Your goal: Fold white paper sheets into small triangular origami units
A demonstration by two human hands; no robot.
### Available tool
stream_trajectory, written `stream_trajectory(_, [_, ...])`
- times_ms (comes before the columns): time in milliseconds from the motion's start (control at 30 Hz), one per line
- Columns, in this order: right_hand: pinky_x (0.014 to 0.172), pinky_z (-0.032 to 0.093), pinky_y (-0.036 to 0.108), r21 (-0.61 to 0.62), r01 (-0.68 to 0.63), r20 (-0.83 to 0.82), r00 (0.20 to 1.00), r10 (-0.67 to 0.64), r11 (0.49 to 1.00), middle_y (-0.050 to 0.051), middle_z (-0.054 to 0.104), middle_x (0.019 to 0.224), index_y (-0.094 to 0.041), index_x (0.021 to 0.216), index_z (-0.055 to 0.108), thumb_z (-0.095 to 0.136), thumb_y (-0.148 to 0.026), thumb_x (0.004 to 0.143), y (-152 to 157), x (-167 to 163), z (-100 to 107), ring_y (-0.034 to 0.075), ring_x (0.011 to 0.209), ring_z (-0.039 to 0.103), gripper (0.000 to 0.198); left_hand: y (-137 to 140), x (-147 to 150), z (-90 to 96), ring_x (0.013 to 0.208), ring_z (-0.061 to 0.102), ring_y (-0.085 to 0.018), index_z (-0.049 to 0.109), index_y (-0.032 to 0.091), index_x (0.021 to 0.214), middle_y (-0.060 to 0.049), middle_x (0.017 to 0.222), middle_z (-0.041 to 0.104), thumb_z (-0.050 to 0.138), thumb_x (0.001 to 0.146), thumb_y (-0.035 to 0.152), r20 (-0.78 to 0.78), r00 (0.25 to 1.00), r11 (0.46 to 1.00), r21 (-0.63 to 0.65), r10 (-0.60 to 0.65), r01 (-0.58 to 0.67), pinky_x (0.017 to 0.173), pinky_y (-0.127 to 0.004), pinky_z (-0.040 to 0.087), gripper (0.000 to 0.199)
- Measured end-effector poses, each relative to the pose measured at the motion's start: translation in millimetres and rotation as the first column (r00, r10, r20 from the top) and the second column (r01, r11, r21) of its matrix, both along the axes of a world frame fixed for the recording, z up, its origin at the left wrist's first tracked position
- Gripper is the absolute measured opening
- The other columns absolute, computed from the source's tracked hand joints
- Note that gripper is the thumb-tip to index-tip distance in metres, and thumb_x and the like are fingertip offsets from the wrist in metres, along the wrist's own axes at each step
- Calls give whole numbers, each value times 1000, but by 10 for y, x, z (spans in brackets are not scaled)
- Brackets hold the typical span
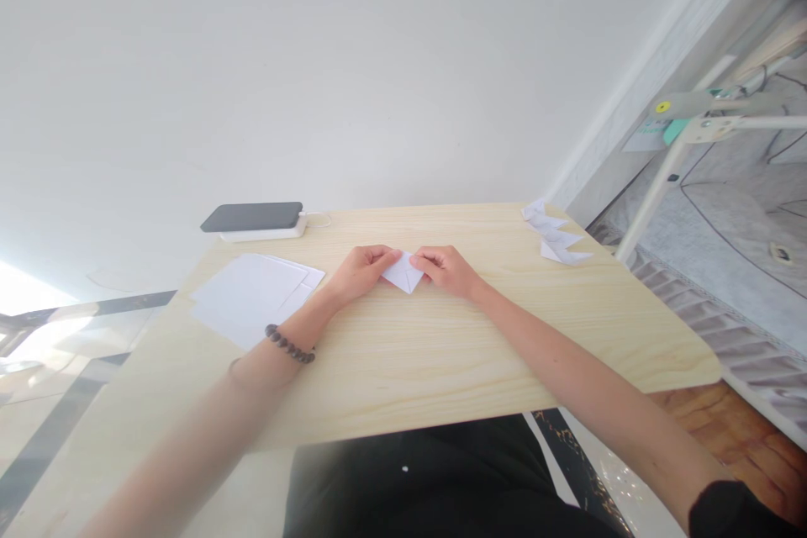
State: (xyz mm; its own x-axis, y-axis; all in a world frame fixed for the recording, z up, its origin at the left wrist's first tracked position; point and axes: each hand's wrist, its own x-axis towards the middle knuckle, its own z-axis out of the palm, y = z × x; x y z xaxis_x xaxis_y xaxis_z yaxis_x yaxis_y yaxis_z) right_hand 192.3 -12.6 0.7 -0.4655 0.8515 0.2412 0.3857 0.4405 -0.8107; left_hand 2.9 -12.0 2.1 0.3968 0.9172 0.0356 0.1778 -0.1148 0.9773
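Between my two hands is a small folded piece of white paper [407, 276], its lower corner pointing toward me and a crease running down its middle. My left hand [366, 271] pinches its left side with thumb and fingers. On the opposite side, my right hand [446, 267] grips the paper's right edge, thumb on top. The fingertips beneath the paper are partly hidden. A dark beaded bracelet [290, 345] circles my left wrist.
Loose white sheets [252, 294] lie on the wooden table [441, 361] at left. Behind them a dark phone [255, 217] rests on a white block with a cable. Several folded paper pieces [555, 235] sit at the far right. A white metal frame [656, 193] stands beyond the right edge.
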Motion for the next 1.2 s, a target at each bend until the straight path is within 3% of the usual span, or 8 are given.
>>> stream_trajectory(233, [46,30,20,-13,122,-102,987,-123,992,-3,42,50,-16,61,45,40,-41,81,21,7,-3,7,46,38,33,-16,-17,30,76,61,-19,61,10,95,-11,83,65,54,74,45,61,995,993,-82,-85,90,72,-34,48,42])
stream_trajectory(633, [48,31,20,-31,82,-94,992,-85,996,-4,42,50,-16,58,42,41,-39,80,14,6,5,7,46,39,32,0,-25,15,70,61,-18,63,10,86,-9,74,65,57,72,45,88,994,993,-92,-59,67,68,-32,49,38])
stream_trajectory(867, [46,29,20,-90,-50,-5,999,50,995,-3,46,51,-15,55,44,45,-35,78,6,21,10,6,45,38,30,19,10,-22,70,55,-13,59,13,78,-3,73,60,54,72,48,145,985,995,-31,99,-95,65,-26,46,36])
stream_trajectory(1033, [47,29,20,-93,-28,-3,1000,27,995,-3,47,50,-15,55,44,42,-37,79,2,23,12,6,45,38,33,-6,29,7,63,52,-10,59,13,72,0,65,57,57,70,46,115,991,998,-24,64,-62,58,-22,43,33])
stream_trajectory(1200, [47,29,21,-96,-49,-6,999,49,994,-3,44,49,-16,54,43,42,-36,79,16,31,8,7,46,38,33,-31,24,33,72,56,-15,64,13,81,-5,77,63,56,71,46,70,997,1000,-13,14,-13,64,-27,46,35])
